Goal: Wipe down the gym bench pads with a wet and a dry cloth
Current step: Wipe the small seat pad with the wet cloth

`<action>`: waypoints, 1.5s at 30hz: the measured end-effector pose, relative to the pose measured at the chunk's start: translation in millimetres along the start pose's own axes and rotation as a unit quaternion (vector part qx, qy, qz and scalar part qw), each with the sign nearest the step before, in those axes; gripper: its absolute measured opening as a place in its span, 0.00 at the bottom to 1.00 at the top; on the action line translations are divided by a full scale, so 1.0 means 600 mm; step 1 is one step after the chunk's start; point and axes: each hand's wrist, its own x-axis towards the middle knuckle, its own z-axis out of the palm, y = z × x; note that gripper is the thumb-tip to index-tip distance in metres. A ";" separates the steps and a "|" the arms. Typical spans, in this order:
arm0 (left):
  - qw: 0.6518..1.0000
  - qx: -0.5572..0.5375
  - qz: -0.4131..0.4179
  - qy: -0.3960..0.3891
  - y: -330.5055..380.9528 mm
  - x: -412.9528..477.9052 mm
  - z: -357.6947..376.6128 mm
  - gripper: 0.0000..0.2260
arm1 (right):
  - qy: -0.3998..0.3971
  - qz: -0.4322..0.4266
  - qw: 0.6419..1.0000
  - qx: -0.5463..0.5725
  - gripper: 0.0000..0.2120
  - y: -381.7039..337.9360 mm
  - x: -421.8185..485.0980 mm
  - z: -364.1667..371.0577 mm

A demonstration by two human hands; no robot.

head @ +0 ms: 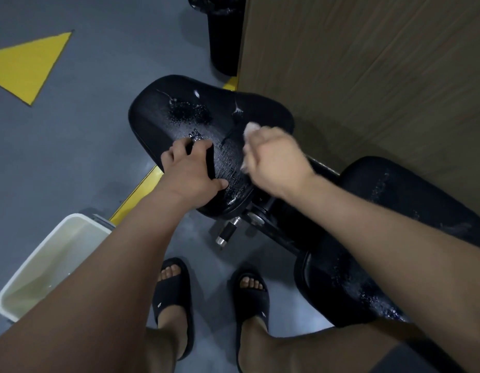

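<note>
Back pad (394,189): right of the right forearm and toward me, long black vinyl with wet streaks along it. I judge it firm foam on a rigid frame. It won't move, so there's no need to hold it, just press and wipe lengthwise.

Seat pad (163,109): under both hands, tilted, with beaded water and smears ahead of the fingers. Wet vinyl looks slick, so I'd expect the cloth to skate. It probably pivots on its bracket, so bracing it makes sense.

Left hand (191,168): clamped over the pad's near edge, thumb on the rim, fingers curled over the top, steadying it.

Right hand (276,160): closed in a fist round a pale cloth (251,128), mid-pad just right of the left hand. It's motion-blurred. The cloth is soft, light and bunched, mostly hidden in the fist. I can't tell if it's the wet or the dry one, and no second cloth is in view.

Surroundings:
- Grey floor (72,146) with a sheen under the bench, possibly damp, and I'm in open slides (174,300), so there's a slip risk.
- Wood-grain panel (367,63) beyond the right hand, close behind the seat, limits reach on that side.
- Black bin (224,41) ahead of both hands.
- White tub (53,254) with water, below the left forearm and within reach for a rinse.
- Adjuster knob (226,232) under the seat, between the wrists. I'd keep the cloth clear of it.
</note>
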 end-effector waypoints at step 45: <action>1.000 -0.016 -0.005 0.007 0.003 0.002 0.007 0.38 | -0.153 0.077 0.980 0.105 0.23 0.115 0.216 0.001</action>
